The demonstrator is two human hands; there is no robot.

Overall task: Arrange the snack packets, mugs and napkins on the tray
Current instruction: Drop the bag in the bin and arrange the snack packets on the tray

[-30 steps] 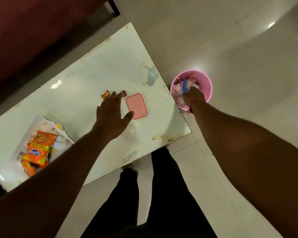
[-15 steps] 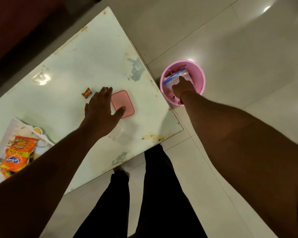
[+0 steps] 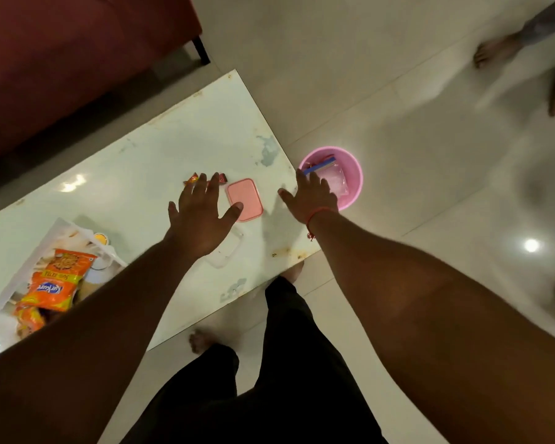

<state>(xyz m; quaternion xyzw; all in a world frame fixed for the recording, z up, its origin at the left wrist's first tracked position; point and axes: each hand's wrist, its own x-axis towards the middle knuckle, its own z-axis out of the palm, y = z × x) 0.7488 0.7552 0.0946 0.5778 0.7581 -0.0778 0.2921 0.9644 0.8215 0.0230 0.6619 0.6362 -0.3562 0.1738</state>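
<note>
Taking the pink lid [image 3: 244, 200] on the pale table [image 3: 148, 161] as the landmark: the left hand [image 3: 199, 219] hangs just to the lid's left, palm down and fingers spread, its thumb reaching over the lid's near left corner and its fingertips [image 3: 214, 179] lying over a small red-and-orange wrapped sweet [image 3: 193, 179] just beyond and left of the lid. It grips nothing. The right hand [image 3: 311, 197] is to the lid's right, at the table's edge, also spread and empty, its fingers over the rim of a pink bucket [image 3: 354, 177] that stands on the floor right of the lid; inside the bucket lie a clear bag with a blue strip [image 3: 329, 174] and some red scraps. A clear container [image 3: 228, 251] sits just nearer than the lid, partly under the left wrist. The tray [image 3: 0, 299] is well to the lid's left and nearer the person, holding orange snack packets [image 3: 58, 280] and what look like mugs [image 3: 100, 240], only partly seen; napkins cannot be made out. The step in hand seems to be gathering the last loose bits, not arranging. Next, the left hand would need to close on the small sweet with a fine pinch, since it is slight and slippery, and carry it left to the tray, or right to the bucket if it is rubbish.
</note>
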